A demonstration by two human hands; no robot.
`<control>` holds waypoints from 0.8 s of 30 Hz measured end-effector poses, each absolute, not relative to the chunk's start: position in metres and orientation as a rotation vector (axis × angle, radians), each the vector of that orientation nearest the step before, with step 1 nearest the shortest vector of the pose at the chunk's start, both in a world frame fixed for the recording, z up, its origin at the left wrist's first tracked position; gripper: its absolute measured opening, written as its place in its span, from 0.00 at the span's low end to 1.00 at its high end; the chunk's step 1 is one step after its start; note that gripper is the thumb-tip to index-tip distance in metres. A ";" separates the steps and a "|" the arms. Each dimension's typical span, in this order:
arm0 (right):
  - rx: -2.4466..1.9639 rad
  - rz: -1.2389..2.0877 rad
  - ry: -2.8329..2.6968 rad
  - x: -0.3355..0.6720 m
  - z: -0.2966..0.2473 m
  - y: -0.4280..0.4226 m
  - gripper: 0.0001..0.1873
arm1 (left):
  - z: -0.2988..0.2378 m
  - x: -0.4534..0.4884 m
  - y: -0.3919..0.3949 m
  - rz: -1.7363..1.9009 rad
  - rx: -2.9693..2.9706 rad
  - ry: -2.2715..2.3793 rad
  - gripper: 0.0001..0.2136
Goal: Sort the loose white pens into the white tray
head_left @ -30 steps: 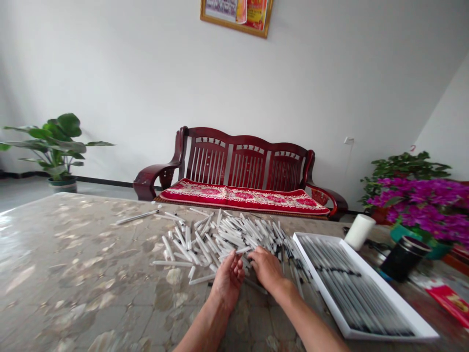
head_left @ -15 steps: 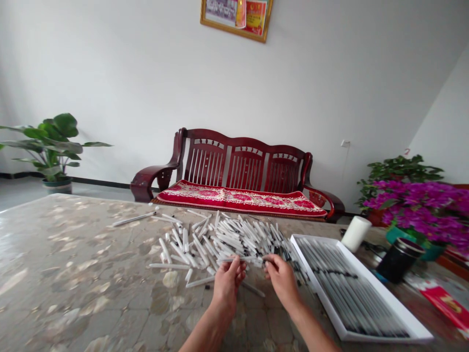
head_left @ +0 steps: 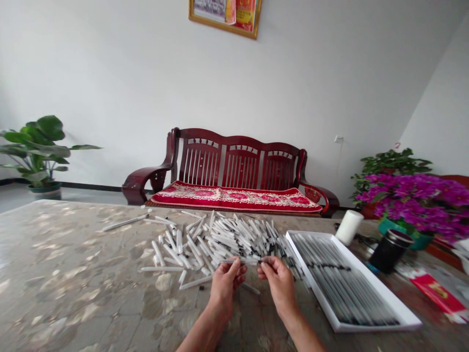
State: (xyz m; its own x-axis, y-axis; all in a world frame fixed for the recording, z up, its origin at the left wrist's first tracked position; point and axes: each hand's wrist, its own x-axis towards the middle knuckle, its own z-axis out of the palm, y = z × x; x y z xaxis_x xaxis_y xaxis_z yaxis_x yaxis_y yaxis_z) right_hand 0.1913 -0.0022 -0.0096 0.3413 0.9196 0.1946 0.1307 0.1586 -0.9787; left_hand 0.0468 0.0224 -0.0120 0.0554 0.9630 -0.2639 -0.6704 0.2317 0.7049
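My left hand pinches a clear-barrelled pen, held level above the table. My right hand closes its thumb and fingers on the pen's dark right end; whether that part is a separate cap or tip is too small to tell. Just behind both hands spreads a loose pile of whitish pen parts, some with black ends. To the right of my right hand lies a white box, where clear pens with black parts are laid side by side in two rows.
The patterned table carries a white cylinder, a black cup and a red packet at the right. Purple flowers stand behind them. A long thin rod lies at the left. Beyond the table is a wooden bench.
My hands have drawn closer together, with the right fingers nearer the left along the pen. The whole view has shifted slightly, so the scene sits further left.
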 end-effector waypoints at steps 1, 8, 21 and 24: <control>-1.295 0.765 -1.086 0.191 -0.009 -0.003 0.15 | -0.012 0.047 0.022 1.305 0.450 0.805 0.20; -1.297 0.748 -1.086 0.189 -0.006 -0.005 0.12 | -0.010 0.047 0.021 1.283 0.453 0.812 0.22; -1.313 0.685 -1.101 0.191 -0.019 -0.001 0.19 | -0.015 0.047 0.024 1.273 0.521 0.840 0.23; -1.353 0.659 -1.136 0.191 -0.021 -0.002 0.20 | -0.015 0.048 0.024 1.275 0.516 0.835 0.24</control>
